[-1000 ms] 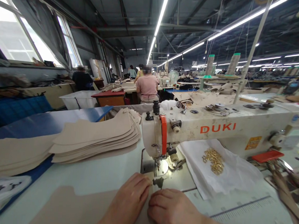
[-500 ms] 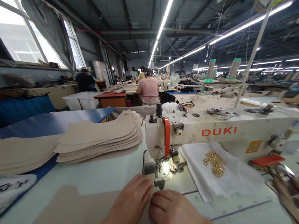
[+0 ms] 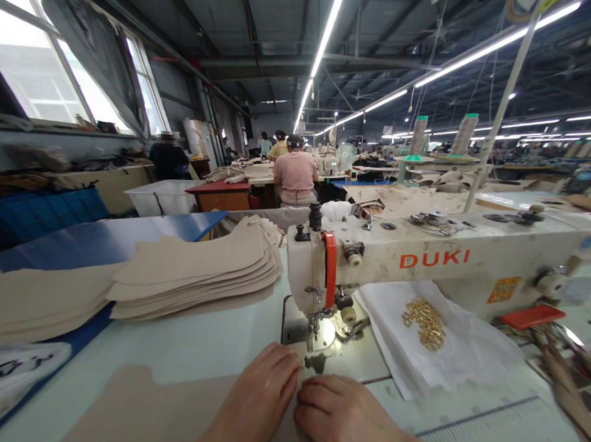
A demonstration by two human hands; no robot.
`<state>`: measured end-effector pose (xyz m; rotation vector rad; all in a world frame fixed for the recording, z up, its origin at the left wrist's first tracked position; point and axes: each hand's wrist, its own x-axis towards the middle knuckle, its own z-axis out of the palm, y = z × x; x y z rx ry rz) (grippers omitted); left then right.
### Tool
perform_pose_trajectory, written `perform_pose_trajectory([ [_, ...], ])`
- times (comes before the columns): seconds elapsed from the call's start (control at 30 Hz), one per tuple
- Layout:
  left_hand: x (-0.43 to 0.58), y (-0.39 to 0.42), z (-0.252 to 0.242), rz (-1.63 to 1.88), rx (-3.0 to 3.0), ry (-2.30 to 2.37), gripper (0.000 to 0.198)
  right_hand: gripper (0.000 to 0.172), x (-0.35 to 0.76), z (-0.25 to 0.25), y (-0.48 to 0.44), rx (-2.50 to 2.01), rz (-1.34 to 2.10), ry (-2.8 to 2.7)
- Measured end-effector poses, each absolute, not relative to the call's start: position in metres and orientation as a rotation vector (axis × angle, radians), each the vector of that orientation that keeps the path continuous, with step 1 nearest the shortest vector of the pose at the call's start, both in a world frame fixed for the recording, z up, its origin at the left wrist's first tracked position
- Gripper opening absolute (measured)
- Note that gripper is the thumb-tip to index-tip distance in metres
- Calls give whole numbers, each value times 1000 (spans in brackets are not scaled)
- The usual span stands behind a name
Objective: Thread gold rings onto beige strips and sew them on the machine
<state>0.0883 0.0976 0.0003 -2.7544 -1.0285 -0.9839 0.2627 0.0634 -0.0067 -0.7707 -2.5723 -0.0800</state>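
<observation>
My left hand (image 3: 259,395) and my right hand (image 3: 346,414) are close together at the table's near side. Both have curled fingers, pinching the edge of a beige fabric piece (image 3: 164,400) that lies flat under them and reaches left. Their fingertips hide the exact grip. Just beyond stands a white sewing machine (image 3: 373,262) marked DUKI. Its needle and presser foot (image 3: 315,327) are a short way ahead of my fingers, over a lit metal plate (image 3: 293,331). The fabric's upper corner shows beside my left fingertips.
Stacked beige cut pieces (image 3: 197,275) lie to the left. Right of the needle, gold metal rings (image 3: 424,324) rest on a white cloth (image 3: 383,340). A printed ruler (image 3: 481,417) runs along the tabletop. Farther off, a person in a pink shirt (image 3: 295,174) sits facing away.
</observation>
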Motion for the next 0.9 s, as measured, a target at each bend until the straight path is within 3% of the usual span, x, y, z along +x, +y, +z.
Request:
perform_pose_trajectory([
  [0.9,85,88,7,-1016,-2922,-1269,23,12,259,-5,78,-824,-338,-2573],
])
